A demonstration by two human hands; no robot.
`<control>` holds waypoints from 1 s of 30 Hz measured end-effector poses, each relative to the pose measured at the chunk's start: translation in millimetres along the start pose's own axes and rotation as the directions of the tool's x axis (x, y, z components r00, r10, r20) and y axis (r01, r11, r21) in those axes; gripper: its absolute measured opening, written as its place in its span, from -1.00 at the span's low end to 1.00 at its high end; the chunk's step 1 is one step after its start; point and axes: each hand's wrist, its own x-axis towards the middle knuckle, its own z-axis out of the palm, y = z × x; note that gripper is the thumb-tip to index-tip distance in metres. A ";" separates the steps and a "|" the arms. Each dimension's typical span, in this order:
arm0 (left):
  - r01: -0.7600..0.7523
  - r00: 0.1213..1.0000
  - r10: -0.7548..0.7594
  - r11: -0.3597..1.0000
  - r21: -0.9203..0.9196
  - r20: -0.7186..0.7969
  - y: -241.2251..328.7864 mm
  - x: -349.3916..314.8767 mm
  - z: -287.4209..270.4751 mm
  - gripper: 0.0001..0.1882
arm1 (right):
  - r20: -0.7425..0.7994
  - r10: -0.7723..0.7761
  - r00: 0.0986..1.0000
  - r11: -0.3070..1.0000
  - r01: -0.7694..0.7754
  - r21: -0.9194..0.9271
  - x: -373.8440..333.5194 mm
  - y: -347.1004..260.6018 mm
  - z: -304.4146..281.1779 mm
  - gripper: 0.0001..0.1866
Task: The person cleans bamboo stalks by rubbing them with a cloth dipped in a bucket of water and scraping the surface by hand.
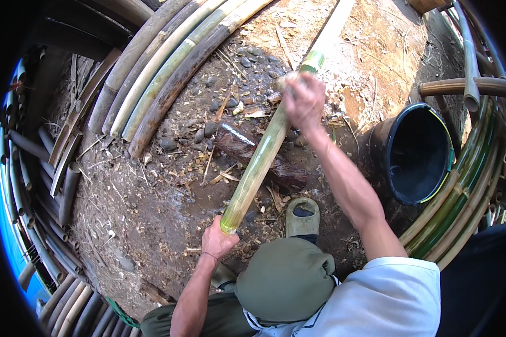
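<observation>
A long bamboo pole (257,163) slants from near my left knee up to the far right, pale green and wet-looking. Its near end is in my left hand (217,240), whose fingers are closed around it. Farther along, my right hand (305,102) presses on the pole's upper side, closed on a pale, frayed wad (287,82) that shows only in part; its kind is unclear. Just past that hand is a greener band on the pole, and the far part is bleached by sunlight. A dark, short log (239,145) lies crosswise beneath the pole.
To the right a black bucket (389,168) stands tilted toward me, beside a stack of green bamboo poles (461,196). More poles (152,73) lie at the upper left, and others (39,230) are piled along the left. Stones and chips litter the dirt ground (146,224).
</observation>
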 end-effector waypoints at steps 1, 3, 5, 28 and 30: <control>0.003 0.997 0.000 0.999 -0.048 0.077 -6.2 4.1 -2.8 -0.46 | 0.005 -0.127 0.992 0.989 0.127 0.071 -48.1 -33.9 -1.0 -0.87; -0.058 0.986 0.095 0.966 -0.251 0.138 -24.7 16.9 5.8 -0.47 | 0.077 -0.340 0.937 0.910 0.308 0.278 -143.5 -110.0 -35.5 -0.83; -0.065 0.966 0.157 0.916 -0.397 0.204 -31.3 25.2 5.8 -0.46 | 0.195 -0.425 0.884 0.829 0.293 0.476 -195.5 -146.0 -65.0 -0.66; -0.005 0.994 0.023 0.987 -0.162 0.108 -1.1 11.4 6.4 -0.41 | -0.027 -0.249 0.968 0.962 0.250 0.113 -30.8 0.9 -1.0 -0.77; -0.073 0.974 0.133 0.951 -0.300 0.186 -5.0 28.5 8.5 -0.39 | -0.089 -0.068 0.994 0.998 0.068 -0.007 58.9 77.8 6.3 -0.79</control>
